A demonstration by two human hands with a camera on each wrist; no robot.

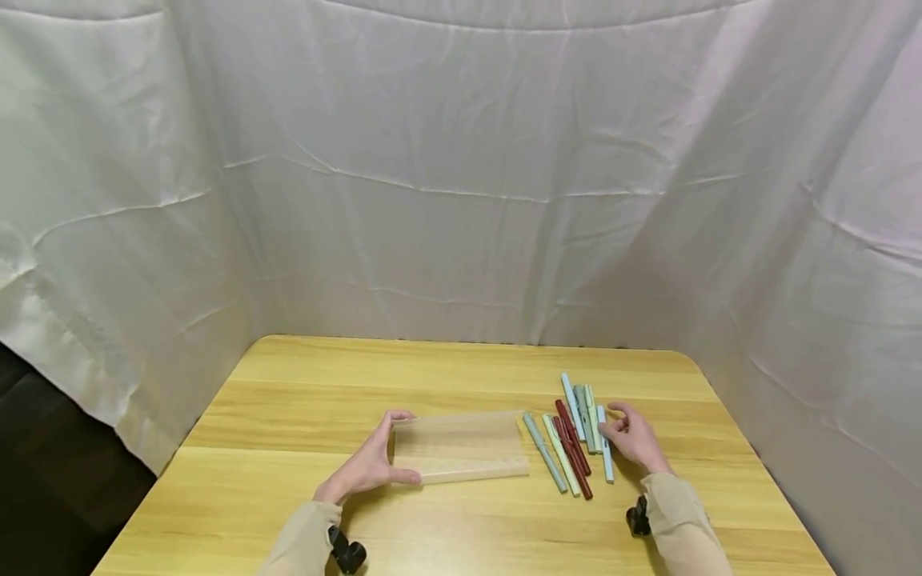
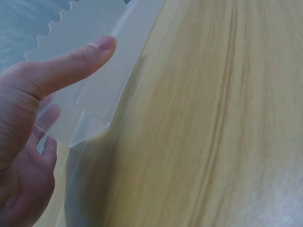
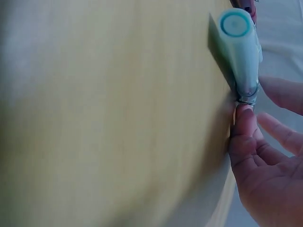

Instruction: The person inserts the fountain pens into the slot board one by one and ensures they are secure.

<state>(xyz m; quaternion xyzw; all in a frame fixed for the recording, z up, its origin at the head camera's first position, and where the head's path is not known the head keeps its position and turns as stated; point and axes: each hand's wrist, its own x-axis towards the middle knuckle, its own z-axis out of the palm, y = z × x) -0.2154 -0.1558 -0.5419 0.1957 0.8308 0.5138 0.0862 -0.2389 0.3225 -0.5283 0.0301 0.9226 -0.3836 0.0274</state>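
Observation:
My left hand [image 1: 370, 464] grips the left end of a clear plastic tray [image 1: 461, 442], thumb along the near wall and fingers at the far edge. In the left wrist view the tray [image 2: 102, 94] shows a scalloped edge and bent-up wall. My right hand [image 1: 637, 440] is at the rightmost light blue pen [image 1: 608, 466], which lies on the table. Its thumb touches that pen's side, and the index finger arches above, apart from the thumb. From the right wrist, a pale pen [image 3: 244, 61] with a teal end ring points at the camera.
Left of my right hand lie several pens in a loose group, among them dark red pens [image 1: 572, 448], a grey-green pen [image 1: 545, 454] and a pale green pen [image 1: 560, 456]. The wooden table [image 1: 302, 400] has rounded far corners. White curtains [image 1: 432, 240] hang around it.

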